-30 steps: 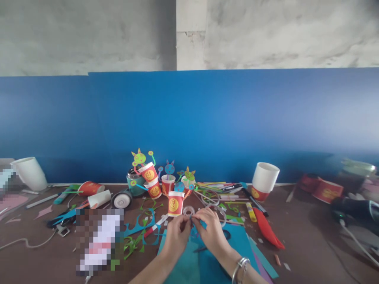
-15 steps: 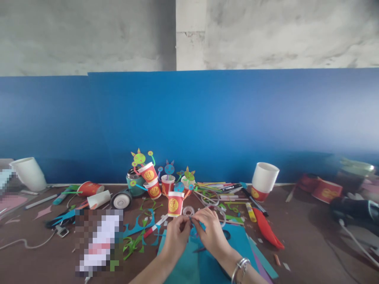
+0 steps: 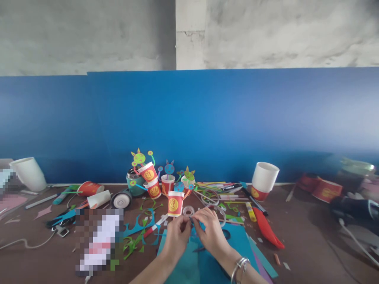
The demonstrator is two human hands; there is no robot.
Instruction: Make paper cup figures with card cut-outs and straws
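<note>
My left hand (image 3: 178,236) and my right hand (image 3: 209,228) meet at the centre, fingertips pinched close together on something small and dark that I cannot make out. Beneath them lie blue paper sheets (image 3: 180,264), with scissors (image 3: 226,234) partly hidden by my right hand. A roll of clear tape (image 3: 188,211) sits just beyond my fingertips. Behind my left hand stands a red and white paper cup (image 3: 175,204) with a blue paper face. More decorated cups (image 3: 148,172) with green and blue cat-like faces stand further back, two of them stacked at a tilt.
Green and blue paper scraps (image 3: 137,227) lie left of the sheets. To the right are a glue stick (image 3: 251,212), a red pouch-like item (image 3: 268,228) and stacked white cups (image 3: 265,177). A teal jar (image 3: 134,187) stands behind; a blue partition (image 3: 189,118) borders the table.
</note>
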